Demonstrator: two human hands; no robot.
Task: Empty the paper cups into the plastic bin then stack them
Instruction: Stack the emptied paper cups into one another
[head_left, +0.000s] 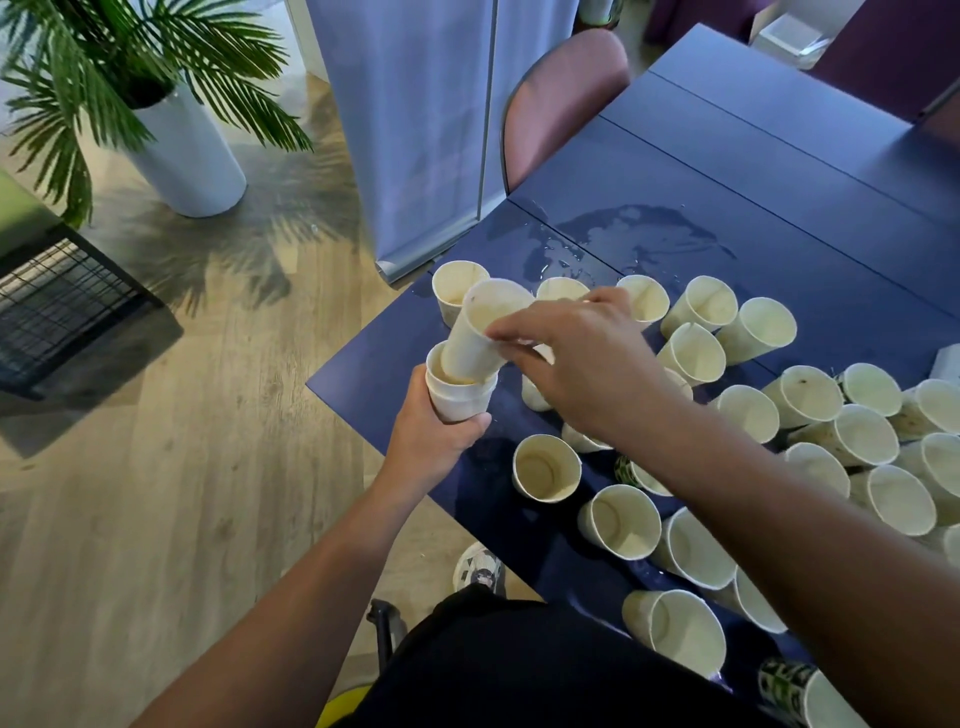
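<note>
Table (779, 171), dark blue, fills right half, corner pointing toward wooden floor (156, 519) at left. Puddle (639, 234) spread on tabletop just beyond the cups. Pink chair (566, 98) tucked at far edge; grey banner stand (431, 130) beside it; potted palm (130, 78) in white planter far left; black wire rack (62, 306) at left edge. All well apart from hands.

Loose paper cups (696, 353), cream inside, many, crowded across near-right tabletop, some upright, some tipped on sides, several touching; a few showing green patterned outsides. One upright cup (546, 467) just right of left wrist.

Stack of cups (460, 397) gripped by left hand (434, 436), fingers curled round lower wall, held over table's left corner. Single cup (480, 338) tilted, base partly inside stack's mouth, pinched near rim by right hand (576, 358) fingertips.

Open floor left of corner; right forearm crossing over cup cluster. Plastic bin not seen.
</note>
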